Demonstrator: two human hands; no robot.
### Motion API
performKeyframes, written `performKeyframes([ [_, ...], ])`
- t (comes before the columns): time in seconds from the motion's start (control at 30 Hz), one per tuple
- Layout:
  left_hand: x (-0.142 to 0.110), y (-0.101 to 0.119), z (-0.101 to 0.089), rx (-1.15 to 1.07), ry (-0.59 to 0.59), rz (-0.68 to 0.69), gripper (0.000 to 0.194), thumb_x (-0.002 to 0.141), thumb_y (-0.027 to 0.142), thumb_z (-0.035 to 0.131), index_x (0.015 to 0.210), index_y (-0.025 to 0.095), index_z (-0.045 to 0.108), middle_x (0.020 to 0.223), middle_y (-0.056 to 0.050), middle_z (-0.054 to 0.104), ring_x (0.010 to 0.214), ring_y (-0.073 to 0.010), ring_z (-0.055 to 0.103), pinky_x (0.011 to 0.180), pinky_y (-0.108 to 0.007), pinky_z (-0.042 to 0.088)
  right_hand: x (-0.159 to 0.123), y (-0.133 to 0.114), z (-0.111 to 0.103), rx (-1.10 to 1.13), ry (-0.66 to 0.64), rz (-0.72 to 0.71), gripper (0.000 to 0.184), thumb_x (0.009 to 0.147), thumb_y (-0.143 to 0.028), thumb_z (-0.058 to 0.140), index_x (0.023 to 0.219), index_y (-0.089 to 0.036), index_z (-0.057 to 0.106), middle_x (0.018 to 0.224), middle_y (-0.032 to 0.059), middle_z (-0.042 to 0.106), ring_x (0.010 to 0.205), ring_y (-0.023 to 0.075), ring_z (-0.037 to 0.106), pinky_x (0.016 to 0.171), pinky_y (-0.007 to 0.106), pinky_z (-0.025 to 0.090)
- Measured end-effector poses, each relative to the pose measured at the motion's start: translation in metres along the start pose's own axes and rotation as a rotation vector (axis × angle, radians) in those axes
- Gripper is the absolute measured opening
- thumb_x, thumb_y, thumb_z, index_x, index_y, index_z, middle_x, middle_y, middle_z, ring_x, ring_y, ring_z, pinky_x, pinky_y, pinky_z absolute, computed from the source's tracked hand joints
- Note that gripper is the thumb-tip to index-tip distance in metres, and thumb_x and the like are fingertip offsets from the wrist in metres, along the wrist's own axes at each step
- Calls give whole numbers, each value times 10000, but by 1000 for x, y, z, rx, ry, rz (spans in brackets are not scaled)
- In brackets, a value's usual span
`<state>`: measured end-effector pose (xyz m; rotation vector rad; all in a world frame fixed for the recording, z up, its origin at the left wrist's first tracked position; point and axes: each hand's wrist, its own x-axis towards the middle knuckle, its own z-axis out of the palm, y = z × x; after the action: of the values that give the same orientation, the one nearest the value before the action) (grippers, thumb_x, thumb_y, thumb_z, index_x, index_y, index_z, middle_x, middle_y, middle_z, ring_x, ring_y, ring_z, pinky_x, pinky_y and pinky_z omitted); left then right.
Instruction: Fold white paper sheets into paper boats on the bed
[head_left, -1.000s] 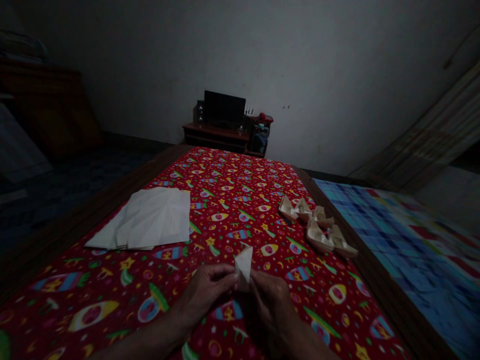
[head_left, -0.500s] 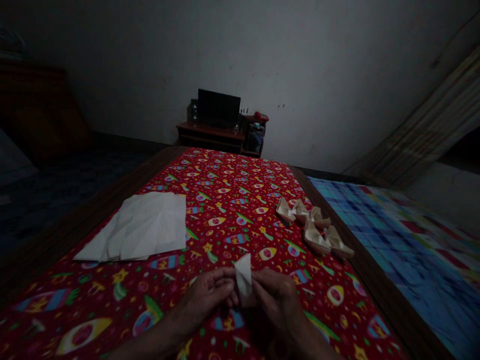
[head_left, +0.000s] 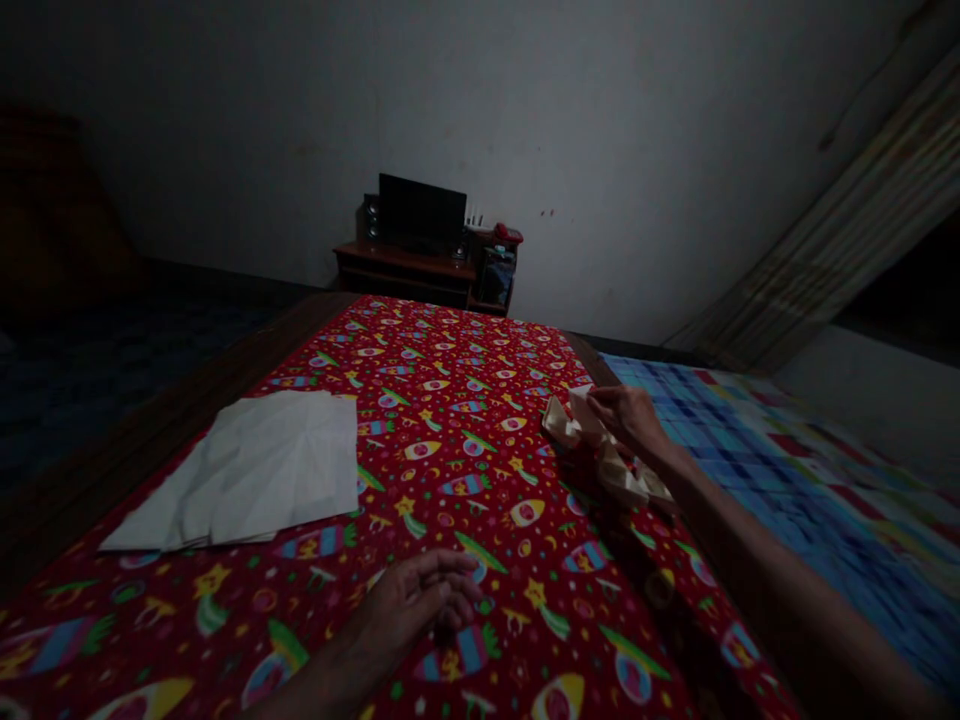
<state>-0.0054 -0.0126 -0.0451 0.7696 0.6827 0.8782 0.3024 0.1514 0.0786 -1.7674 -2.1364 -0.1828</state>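
Observation:
My right hand [head_left: 628, 418] is stretched out to the far right of the table, its fingers pinched on a folded paper piece [head_left: 581, 405] at the top of a cluster of folded paper boats [head_left: 622, 475]. My left hand [head_left: 424, 595] rests near the front edge on the red patterned tablecloth [head_left: 465, 440], fingers loosely curled with nothing in them. A stack of flat white paper sheets [head_left: 251, 470] lies to the left of both hands.
The table's dark wooden edge [head_left: 172, 420] runs along the left. A blue checked mat [head_left: 787, 480] covers the floor on the right. Against the far wall stands a low cabinet with a dark screen [head_left: 421, 215]. The room is dim.
Both hands held the folded paper together near the front. My right hand has carried it out to the paper boats on the right; my left hand let go and stays on the cloth.

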Motion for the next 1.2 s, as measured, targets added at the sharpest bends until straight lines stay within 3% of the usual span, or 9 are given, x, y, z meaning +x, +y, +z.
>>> performKeyframes([
  [0.2,-5,7,5,10,-10,2,454,648,484,755,920,133,661,784,-73,683,618,-121,608,572,-221,441,16,-1,16,-119,-152,-30,211,701,-185,500,697,-119,699,585,38,592,520,100,478,476,203,251],
  [0.43,-3,2,3,28,-5,-20,443,647,491,749,892,133,656,767,-73,690,608,-128,611,568,-230,447,20,-4,31,-253,-228,19,226,761,-192,483,718,-109,689,628,80,603,530,116,501,481,231,239],
  [0.7,-4,5,2,61,-29,-16,421,671,482,734,907,142,655,771,-60,695,584,-105,601,539,-208,444,24,-12,41,-285,-241,34,221,799,-204,467,708,-104,642,618,77,580,514,117,475,481,236,232],
  [0.9,-4,5,3,80,-27,-16,447,673,494,723,919,128,647,802,-86,703,628,-131,627,562,-222,452,24,-8,51,-246,-241,-5,198,739,-118,441,593,-110,574,535,38,506,489,99,413,482,232,240],
  [1.2,-4,7,3,76,-32,-16,439,668,494,728,911,136,651,786,-77,699,639,-140,630,577,-231,457,16,-10,59,-183,-237,-61,198,687,-82,412,572,-112,570,493,22,464,457,93,376,455,228,219],
])
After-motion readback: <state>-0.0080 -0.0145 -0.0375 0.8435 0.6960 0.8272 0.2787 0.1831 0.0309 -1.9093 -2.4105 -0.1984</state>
